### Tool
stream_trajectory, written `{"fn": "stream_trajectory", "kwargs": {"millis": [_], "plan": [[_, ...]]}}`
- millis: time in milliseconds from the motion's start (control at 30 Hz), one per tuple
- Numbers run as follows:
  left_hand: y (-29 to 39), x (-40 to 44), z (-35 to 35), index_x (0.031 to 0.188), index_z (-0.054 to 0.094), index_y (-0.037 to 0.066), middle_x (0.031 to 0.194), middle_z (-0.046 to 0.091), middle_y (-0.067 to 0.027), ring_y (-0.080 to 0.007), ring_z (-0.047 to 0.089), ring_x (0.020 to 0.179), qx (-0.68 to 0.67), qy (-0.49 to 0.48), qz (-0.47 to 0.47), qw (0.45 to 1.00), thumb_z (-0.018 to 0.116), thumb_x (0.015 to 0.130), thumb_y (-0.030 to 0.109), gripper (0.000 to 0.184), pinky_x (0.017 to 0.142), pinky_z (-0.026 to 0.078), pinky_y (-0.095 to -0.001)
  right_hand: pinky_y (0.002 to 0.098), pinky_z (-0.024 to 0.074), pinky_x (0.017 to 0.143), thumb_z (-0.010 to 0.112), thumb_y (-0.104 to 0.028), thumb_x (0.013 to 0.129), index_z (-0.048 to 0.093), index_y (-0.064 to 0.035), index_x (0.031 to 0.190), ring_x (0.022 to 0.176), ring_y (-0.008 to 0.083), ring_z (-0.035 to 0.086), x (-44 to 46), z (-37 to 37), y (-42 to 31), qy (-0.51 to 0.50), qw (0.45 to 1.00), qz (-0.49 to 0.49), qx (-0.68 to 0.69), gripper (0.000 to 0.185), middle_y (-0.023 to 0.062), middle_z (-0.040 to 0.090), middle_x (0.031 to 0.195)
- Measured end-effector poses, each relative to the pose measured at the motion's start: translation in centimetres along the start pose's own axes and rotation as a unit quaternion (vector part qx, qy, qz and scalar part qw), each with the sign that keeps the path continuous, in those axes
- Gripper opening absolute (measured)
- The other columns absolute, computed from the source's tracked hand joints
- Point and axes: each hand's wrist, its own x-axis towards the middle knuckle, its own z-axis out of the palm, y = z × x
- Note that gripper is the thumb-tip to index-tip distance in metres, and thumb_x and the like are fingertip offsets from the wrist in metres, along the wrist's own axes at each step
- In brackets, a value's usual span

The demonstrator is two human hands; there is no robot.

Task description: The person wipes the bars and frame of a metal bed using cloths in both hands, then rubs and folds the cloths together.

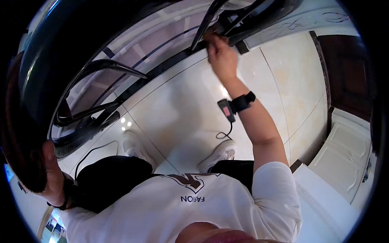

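Note:
At the left edge, my left hand [52,178] is against a dark brown, fuzzy-looking object [24,141], its thumb up along the side and the other fingers hidden. My right hand [223,58] reaches forward to slim black curved legs [206,24] at the top. Its fingers are closed on a small dark brown item [210,34], blurred and hard to make out. A large glossy black curved surface [44,65] rises beside my left hand, and more black legs [117,67] come out from under it.
Pale floor tiles [174,109] lie under my white shoes [221,154]. A striped grey rug or cloth [142,44] shows behind the black legs. On the right are a dark brown door [344,73] and a white cabinet [344,150]. Thin cables hang near both legs.

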Motion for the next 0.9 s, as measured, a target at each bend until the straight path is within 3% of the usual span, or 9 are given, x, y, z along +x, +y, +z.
{"fn": "stream_trajectory", "kwargs": {"millis": [67, 167, 300, 400, 500, 633, 733, 833, 900], "plan": [[-0.2, -0.2, 0.3, 0.127, 0.057, 0.000, 0.107, 0.068, -0.0089, -0.0184, 0.063, 0.094, -0.009, -0.008, -0.014, 1.000, 0.074, 0.085, 0.008, 0.045, 0.081, 0.050, -0.0287, 0.0448, 0.0533, 0.065, 0.062, -0.023, 0.089, 0.066, -0.0096, 0.108, 0.074, 0.0395, 0.066, -2.0, 0.3, -2.3, -0.005, 0.996, -0.063, 0.070, 0.024, 0.0198, 0.068, 0.083], [0.0, 0.3, 0.9, 0.124, 0.059, 0.001, 0.107, 0.068, -0.0086, -0.0181, 0.063, 0.093, -0.001, 0.073, -0.009, 0.997, 0.073, 0.086, 0.006, 0.042, 0.081, 0.050, -0.0285, 0.0365, 0.0536, 0.066, 0.063, -0.021, 0.089, 0.067, -0.0046, 0.105, 0.069, 0.0311, 0.067, -1.7, -2.5, -3.2, -0.131, 0.983, 0.040, 0.123, 0.023, 0.0182, 0.068, 0.079], [-0.7, 0.1, -0.2, 0.123, 0.060, 0.001, 0.108, 0.069, -0.0099, -0.0192, 0.065, 0.093, 0.032, -0.011, 0.011, 0.999, 0.071, 0.087, 0.003, 0.038, 0.081, 0.051, -0.0290, 0.0334, 0.0542, 0.066, 0.063, -0.018, 0.087, 0.069, -0.0046, 0.109, 0.069, 0.0297, 0.068, -3.4, -4.1, -4.7, -0.081, 0.965, -0.036, 0.247, 0.026, 0.0182, 0.069, 0.081], [0.8, 0.6, 1.3, 0.121, 0.061, 0.000, 0.107, 0.069, -0.0101, -0.0192, 0.065, 0.092, 0.065, 0.013, 0.018, 0.998, 0.070, 0.087, 0.002, 0.035, 0.080, 0.051, -0.0288, 0.0432, 0.0529, 0.059, 0.062, -0.020, 0.083, 0.068, -0.0073, 0.098, 0.066, 0.0348, 0.066, -3.6, -1.6, -7.7, 0.040, 0.981, -0.082, 0.169, 0.020, 0.0167, 0.066, 0.075], [1.7, 0.1, 1.1, 0.115, 0.063, 0.000, 0.103, 0.070, -0.0095, -0.0180, 0.065, 0.090, 0.196, 0.062, -0.014, 0.979, 0.071, 0.086, 0.002, 0.030, 0.079, 0.051, -0.0285, 0.0433, 0.0527, 0.058, 0.063, -0.020, 0.085, 0.066, -0.0077, 0.099, 0.064, 0.0368, 0.065, -4.4, 2.1, -9.2, -0.054, 0.995, -0.032, 0.075, 0.019, 0.0161, 0.067, 0.073], [1.4, 0.5, 0.8, 0.111, 0.064, -0.001, 0.101, 0.070, -0.0100, -0.0175, 0.065, 0.088, 0.111, 0.034, -0.004, 0.993, 0.075, 0.084, 0.006, 0.030, 0.079, 0.052, -0.0276, 0.0456, 0.0518, 0.056, 0.061, -0.022, 0.086, 0.064, -0.0108, 0.099, 0.063, 0.0356, 0.065, -7.5, 2.3, -13.1, -0.133, 0.980, -0.075, 0.128, 0.018, 0.0149, 0.066, 0.072], [1.5, 0.5, 0.8, 0.111, 0.064, -0.001, 0.100, 0.070, -0.0102, -0.0176, 0.065, 0.087, 0.132, 0.012, 0.029, 0.991, 0.075, 0.084, 0.006, 0.029, 0.079, 0.052, -0.0272, 0.0438, 0.0522, 0.054, 0.063, -0.022, 0.082, 0.067, -0.0126, 0.097, 0.061, 0.0326, 0.065, -4.9, 2.7, -9.6, -0.072, 0.991, -0.102, 0.053, 0.018, 0.0123, 0.066, 0.070], [1.3, 0.1, 1.6, 0.109, 0.065, -0.001, 0.100, 0.071, -0.0100, -0.0167, 0.065, 0.087, -0.008, 0.013, -0.009, 1.000, 0.075, 0.085, 0.007, 0.027, 0.077, 0.051, -0.0257, 0.0439, 0.0518, 0.052, 0.066, -0.022, 0.077, 0.069, -0.0132, 0.095, 0.059, 0.0307, 0.065, -2.2, 0.6, -5.8, -0.037, 0.993, -0.106, -0.042, 0.020, 0.0101, 0.066, 0.069], [0.5, -0.5, 2.2, 0.109, 0.067, -0.001, 0.101, 0.071, -0.0098, -0.0166, 0.065, 0.087, -0.045, 0.075, 0.033, 0.996, 0.076, 0.085, 0.008, 0.027, 0.076, 0.050, -0.0251, 0.0422, 0.0535, 0.056, 0.064, -0.022, 0.080, 0.069, -0.0179, 0.104, 0.066, 0.0307, 0.067, -4.2, 2.3, -7.3, -0.066, 0.994, -0.055, -0.067, 0.025, 0.0106, 0.068, 0.076]]}}
